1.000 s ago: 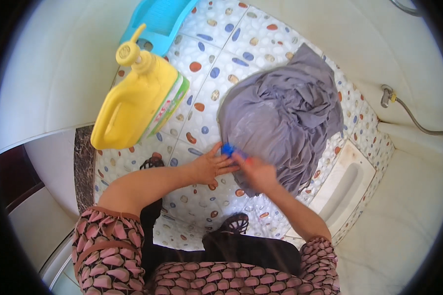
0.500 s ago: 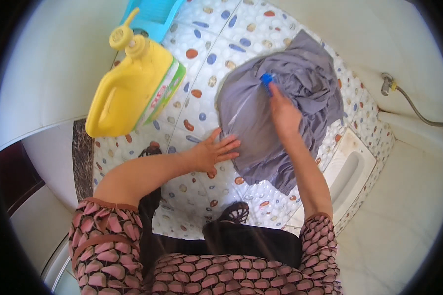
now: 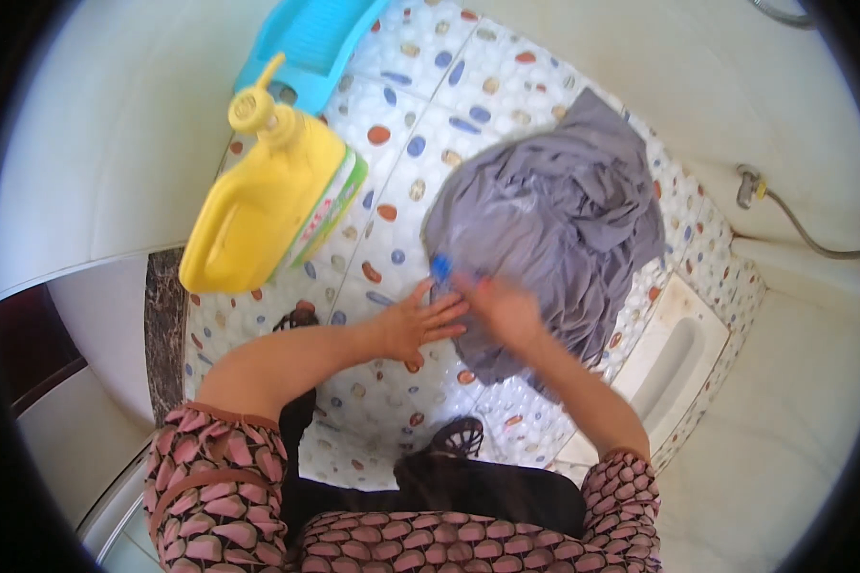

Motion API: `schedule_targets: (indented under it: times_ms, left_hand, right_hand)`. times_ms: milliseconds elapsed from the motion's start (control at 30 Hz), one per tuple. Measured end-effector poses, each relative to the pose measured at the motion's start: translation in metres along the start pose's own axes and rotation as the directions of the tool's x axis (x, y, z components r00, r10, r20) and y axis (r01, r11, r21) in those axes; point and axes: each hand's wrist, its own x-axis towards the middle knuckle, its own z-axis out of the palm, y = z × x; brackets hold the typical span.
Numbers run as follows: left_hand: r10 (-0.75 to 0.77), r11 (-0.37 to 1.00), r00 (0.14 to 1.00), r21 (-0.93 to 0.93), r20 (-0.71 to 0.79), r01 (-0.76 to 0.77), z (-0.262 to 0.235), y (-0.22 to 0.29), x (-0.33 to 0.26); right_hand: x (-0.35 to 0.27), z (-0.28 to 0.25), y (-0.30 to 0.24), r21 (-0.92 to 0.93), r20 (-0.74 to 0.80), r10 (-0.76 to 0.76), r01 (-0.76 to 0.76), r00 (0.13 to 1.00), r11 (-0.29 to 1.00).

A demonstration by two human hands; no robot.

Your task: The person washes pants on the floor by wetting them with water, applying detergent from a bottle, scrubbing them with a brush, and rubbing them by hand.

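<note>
Grey cloth (image 3: 554,239): crumpled heap on the pebble-patterned floor (image 3: 420,124), beside a white squat pan (image 3: 669,358).
Left hand (image 3: 416,325): fingers spread flat, holding nothing, palm on the floor touching the cloth's near edge.
Right hand (image 3: 502,310): blurred, on the cloth, grip closed around a small blue brush (image 3: 440,266).
Yellow jug (image 3: 268,196): capped, lying on its side, well left of the cloth; contents not visible.
Blue washboard (image 3: 311,43): behind the jug.

Bright daylight, motion-blurred hands, fisheye edges
</note>
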Motion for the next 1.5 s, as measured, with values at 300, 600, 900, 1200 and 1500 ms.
schedule_targets:
  times_ms: [300,600,900,1200,1500]
  left_hand:
    - [0.021,0.999,0.995,0.038,-0.098,-0.018,0.026,0.006,-0.008]
    - [0.006,1.0,0.999,-0.01,-0.054,-0.006,0.023,0.007,-0.011]
    - [0.002,1.0,0.993,-0.001,-0.118,-0.003,0.019,0.005,-0.013]
    - [0.023,0.999,0.994,0.047,-0.107,-0.018,0.009,0.006,-0.006]
    - [0.036,0.998,0.989,0.064,-0.144,-0.027,0.012,0.008,-0.002]
  right_hand:
    - [0.001,0.007,-0.012,0.064,0.027,-0.048,0.047,0.998,0.997]
    - [0.005,0.014,-0.006,0.143,-0.151,0.059,-0.038,0.987,0.989]
    - [-0.005,-0.02,0.005,0.113,-0.238,0.162,-0.138,0.958,0.984]
    - [-0.02,0.0,0.024,0.084,-0.215,0.279,-0.267,0.936,0.96]
    - [-0.025,-0.008,0.046,0.014,-0.165,0.466,-0.47,0.869,0.882]
